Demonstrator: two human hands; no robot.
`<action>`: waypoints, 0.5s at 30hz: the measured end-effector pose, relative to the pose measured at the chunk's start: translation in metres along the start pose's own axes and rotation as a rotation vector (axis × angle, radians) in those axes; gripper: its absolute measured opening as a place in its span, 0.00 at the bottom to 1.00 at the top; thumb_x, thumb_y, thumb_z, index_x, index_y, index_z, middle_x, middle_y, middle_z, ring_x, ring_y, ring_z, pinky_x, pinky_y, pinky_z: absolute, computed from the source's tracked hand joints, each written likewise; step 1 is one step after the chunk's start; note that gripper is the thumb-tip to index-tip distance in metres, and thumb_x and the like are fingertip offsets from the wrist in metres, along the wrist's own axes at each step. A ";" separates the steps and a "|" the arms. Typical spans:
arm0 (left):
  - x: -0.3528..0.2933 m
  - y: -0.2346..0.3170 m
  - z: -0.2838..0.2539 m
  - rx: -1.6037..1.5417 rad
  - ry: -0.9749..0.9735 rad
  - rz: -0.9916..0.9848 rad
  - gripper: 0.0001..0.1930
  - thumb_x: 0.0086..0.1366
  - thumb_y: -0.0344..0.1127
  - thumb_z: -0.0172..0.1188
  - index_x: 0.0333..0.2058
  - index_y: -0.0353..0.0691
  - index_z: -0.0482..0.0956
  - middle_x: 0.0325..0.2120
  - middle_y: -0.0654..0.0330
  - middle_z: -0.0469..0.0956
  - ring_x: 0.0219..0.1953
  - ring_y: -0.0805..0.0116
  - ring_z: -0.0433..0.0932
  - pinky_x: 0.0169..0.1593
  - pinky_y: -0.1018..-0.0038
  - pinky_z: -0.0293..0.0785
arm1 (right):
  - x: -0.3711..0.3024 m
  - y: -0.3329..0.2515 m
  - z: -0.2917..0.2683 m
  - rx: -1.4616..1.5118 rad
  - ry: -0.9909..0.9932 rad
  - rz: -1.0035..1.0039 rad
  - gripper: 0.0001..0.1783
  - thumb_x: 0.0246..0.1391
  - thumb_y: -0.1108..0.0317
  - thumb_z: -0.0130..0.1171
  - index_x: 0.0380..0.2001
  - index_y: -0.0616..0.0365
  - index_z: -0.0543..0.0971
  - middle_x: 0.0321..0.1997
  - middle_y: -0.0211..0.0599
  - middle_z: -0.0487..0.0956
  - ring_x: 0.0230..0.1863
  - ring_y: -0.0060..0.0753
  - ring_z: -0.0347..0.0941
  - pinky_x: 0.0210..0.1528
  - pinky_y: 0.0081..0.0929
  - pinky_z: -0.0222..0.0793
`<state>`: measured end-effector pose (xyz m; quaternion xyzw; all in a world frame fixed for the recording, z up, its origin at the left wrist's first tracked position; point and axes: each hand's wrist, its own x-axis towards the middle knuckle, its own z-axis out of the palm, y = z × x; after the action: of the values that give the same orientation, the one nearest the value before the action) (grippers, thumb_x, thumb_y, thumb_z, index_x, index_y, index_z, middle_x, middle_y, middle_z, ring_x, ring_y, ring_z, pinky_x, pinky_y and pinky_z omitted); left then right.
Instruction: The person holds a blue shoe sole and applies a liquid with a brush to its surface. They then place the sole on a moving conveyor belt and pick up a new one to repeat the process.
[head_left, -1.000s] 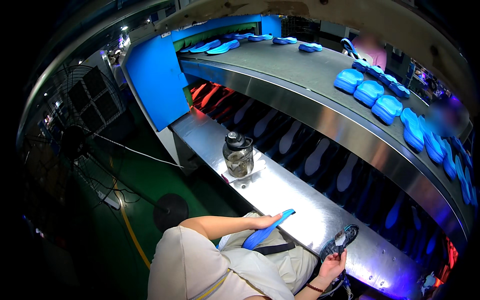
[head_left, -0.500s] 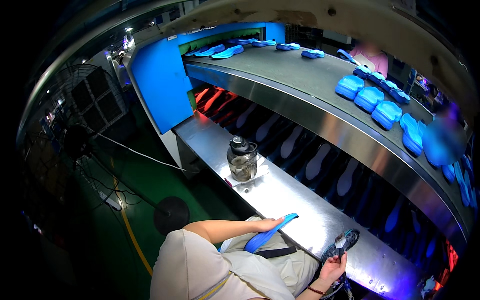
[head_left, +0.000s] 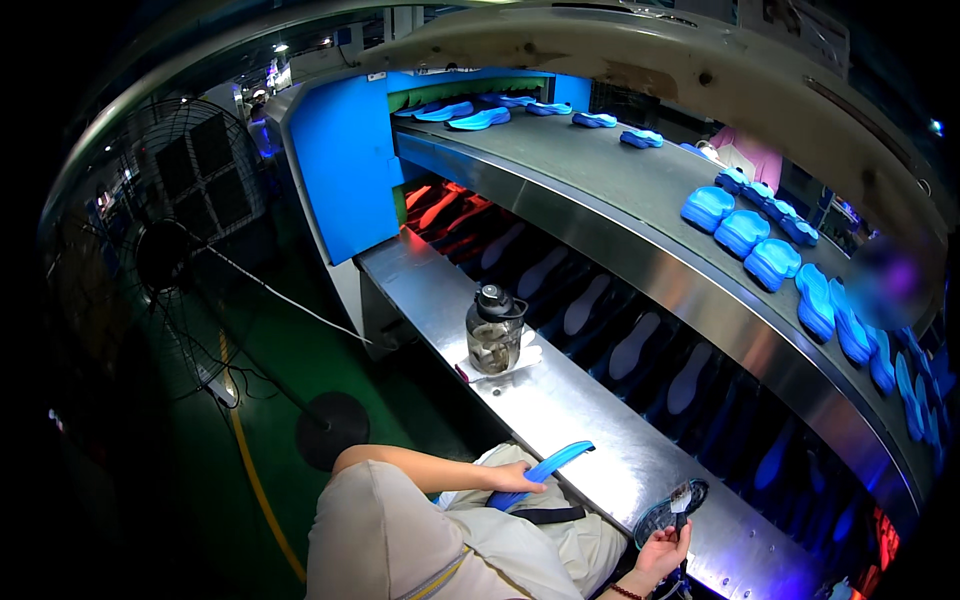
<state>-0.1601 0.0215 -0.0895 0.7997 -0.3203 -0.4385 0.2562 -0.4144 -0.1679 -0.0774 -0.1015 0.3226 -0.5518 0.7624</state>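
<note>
In the head view, my left hand (head_left: pixel 517 478) is closed around a curved, bright-blue shoe sole (head_left: pixel 562 459), gripping it near its lower end above the light beige trousers (head_left: pixel 585 548) on my lap. The dark-tipped upper end of the sole points up and to the right, reaching over the near edge of a long, flat, silvery metal ledge (head_left: pixel 565 415); whether it touches the ledge cannot be told. My right hand (head_left: pixel 661 551), at the right, has its fingers drawn narrow around a small dark implement with a pale flat tip (head_left: pixel 682 497). This tip overlaps a dark, oval, sole-shaped piece with a teal rim (head_left: pixel 652 517) at the near edge of the ledge; contact between the two cannot be confirmed. A string of reddish-brown beads (head_left: pixel 627 592) circles my right wrist. Farther left on the ledge, a transparent bottle with a black lid (head_left: pixel 495 342) stands upright on a folded white cloth item (head_left: pixel 530 358). Above and beyond the ledge, a wide grey-green conveyor belt (head_left: pixel 570 155) carries single blue soles along its far left part and stacked blue soles (head_left: pixel 742 233) at the right. A black wire-caged fan (head_left: pixel 205 165) stands on the left.
</note>
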 end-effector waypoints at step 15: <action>-0.019 -0.001 0.002 -0.024 0.272 0.177 0.30 0.51 0.48 0.54 0.50 0.36 0.63 0.39 0.48 0.73 0.41 0.57 0.73 0.46 0.68 0.67 | 0.005 -0.006 0.002 0.008 -0.095 0.003 0.12 0.51 0.67 0.52 0.40 0.56 0.72 0.24 0.24 0.71 0.24 0.16 0.66 0.25 0.13 0.61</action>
<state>-0.1691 0.0356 -0.0806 0.8172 -0.3468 -0.3056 0.3442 -0.4168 -0.1746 -0.0748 -0.1240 0.2840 -0.5467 0.7779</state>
